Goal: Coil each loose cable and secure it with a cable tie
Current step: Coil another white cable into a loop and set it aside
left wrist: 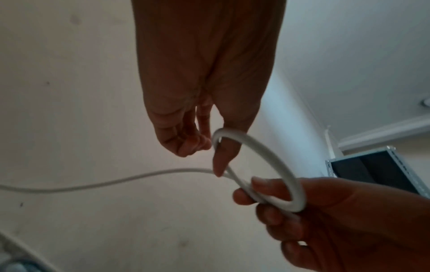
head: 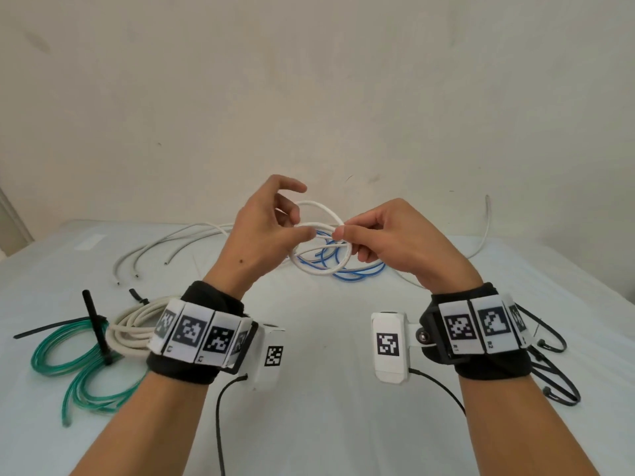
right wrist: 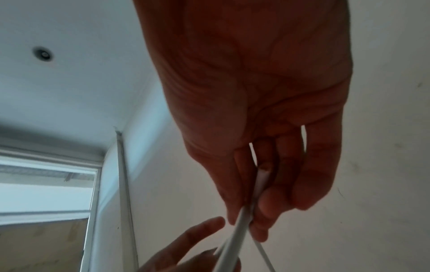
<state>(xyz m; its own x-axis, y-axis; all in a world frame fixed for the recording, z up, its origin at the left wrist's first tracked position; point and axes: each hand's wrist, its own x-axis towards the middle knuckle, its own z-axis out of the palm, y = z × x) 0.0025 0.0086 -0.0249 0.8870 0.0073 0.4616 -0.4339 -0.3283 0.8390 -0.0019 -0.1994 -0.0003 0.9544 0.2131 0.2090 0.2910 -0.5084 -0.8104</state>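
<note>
A white cable [head: 321,272] is wound into a small coil in the air above the table. My right hand [head: 343,239] pinches the coil's right side between thumb and forefinger, as the left wrist view shows with the right hand [left wrist: 253,193] on the white cable [left wrist: 287,171]. My left hand [head: 302,224] holds the coil's left side, its thumb inside the loop, forefinger raised, other fingers curled. In the right wrist view the white cable [right wrist: 235,233] runs out between my right hand's fingers [right wrist: 263,204]. The cable's free length trails off to the right [head: 485,231].
On the table [head: 326,424] below the coil lies a loose blue cable [head: 357,273]. Loose grey cables [head: 165,247] lie at the back left. A green coil [head: 68,359] bound by a black tie and a cream coil [head: 132,329] lie front left. Black cable ties [head: 549,352] lie at the right.
</note>
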